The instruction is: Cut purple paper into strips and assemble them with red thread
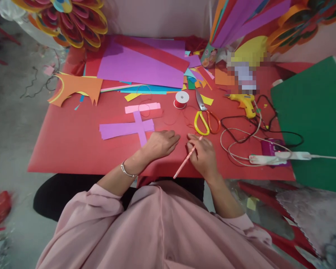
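My left hand (162,142) rests low over the red table (81,155), its fingers stretched toward the right, with nothing visible in them. Beside it lie purple paper strips (117,129), one crossing the others, and a pink paper strip (142,108) just beyond. My right hand (204,155) is closed on a pink patterned pencil (184,161), which slants down toward the table's front edge. Yellow-and-red-handled scissors (202,121) lie blades apart, just past my right hand. A spool of red thread (181,100) stands left of them, with loose thread around it.
A yellow glue gun (245,102) and tangled cords lie to the right, by a white power strip (266,159) and a green board (310,123). Purple sheets (145,63), an orange cut-out (81,89) and scraps line the back. Paper flowers (72,22) stand behind.
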{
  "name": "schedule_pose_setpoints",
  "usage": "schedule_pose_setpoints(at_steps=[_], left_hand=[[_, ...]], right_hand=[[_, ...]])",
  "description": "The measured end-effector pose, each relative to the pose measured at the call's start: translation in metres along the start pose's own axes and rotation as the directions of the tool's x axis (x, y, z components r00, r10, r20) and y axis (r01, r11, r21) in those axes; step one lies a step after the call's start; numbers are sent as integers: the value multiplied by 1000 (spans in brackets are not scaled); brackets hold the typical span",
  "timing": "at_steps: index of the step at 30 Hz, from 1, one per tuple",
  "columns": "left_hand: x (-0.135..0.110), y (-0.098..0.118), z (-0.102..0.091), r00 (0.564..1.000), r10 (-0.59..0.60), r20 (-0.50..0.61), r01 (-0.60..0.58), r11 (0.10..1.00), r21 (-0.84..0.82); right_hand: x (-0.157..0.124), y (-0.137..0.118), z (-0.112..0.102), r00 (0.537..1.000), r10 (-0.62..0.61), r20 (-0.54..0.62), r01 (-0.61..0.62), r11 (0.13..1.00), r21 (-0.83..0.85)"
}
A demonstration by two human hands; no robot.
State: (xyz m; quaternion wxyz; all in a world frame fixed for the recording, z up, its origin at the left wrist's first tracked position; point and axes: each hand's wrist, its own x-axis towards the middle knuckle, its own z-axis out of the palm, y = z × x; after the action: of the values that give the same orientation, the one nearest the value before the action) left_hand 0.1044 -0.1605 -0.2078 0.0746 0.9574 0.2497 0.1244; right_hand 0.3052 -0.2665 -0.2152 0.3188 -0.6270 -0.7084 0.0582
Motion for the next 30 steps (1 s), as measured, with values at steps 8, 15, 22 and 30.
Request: schedule_pose_setpoints(at_steps=[8, 15, 22, 30], left_hand=[[2, 1, 1, 999, -31, 10, 31, 999, -17], [0, -1, 4, 1000, 30, -7, -30, 1000, -2], [-1, 1, -1, 999, 38, -1, -38, 997, -68], [10, -16, -17, 995, 88, 51, -88, 996, 0]], right_hand=[[9, -5, 3, 997, -60, 43, 60, 998, -5], [16, -6, 7, 992, -11, 122, 13, 1000, -13], [17, -4, 4, 993, -28, 117, 26, 1000, 14], [25, -8, -8, 973, 196, -124, -180, 975, 133]])
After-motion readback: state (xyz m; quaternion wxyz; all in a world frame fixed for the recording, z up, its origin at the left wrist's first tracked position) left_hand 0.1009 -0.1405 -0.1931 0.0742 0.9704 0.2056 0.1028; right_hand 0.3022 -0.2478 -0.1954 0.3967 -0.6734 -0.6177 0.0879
